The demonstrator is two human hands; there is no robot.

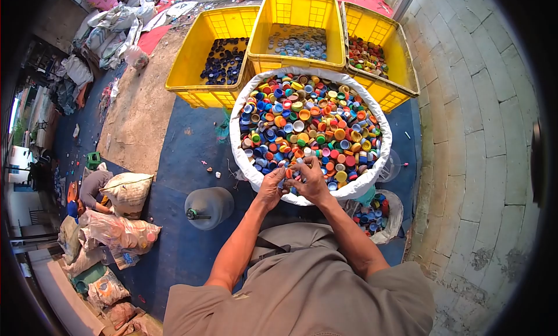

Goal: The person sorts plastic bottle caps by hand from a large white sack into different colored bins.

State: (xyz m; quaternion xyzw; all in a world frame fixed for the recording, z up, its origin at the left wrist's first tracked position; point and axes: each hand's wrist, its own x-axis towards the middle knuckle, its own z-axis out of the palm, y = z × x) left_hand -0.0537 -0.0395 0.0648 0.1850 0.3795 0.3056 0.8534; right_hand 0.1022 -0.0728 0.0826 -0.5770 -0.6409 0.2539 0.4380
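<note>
A large white sack (382,124) with a rolled rim is full of loose plastic bottle caps (317,112) in many colours. Over its near edge, my left hand (271,188) and my right hand (312,182) are close together, fingers curled inward. Between their fingertips shows an orange bottle cap (289,173), which both hands seem to grip. My fingers partly cover it, and its exact hold is hard to make out.
Behind the sack stand three yellow crates: the left one (180,74) with dark caps, the middle one (293,2) with pale caps, the right one (410,60) with orange-red caps. A plastic jug (212,208) is at left. A person (96,188) sits among filled bags; a block wall (465,133) runs along the right.
</note>
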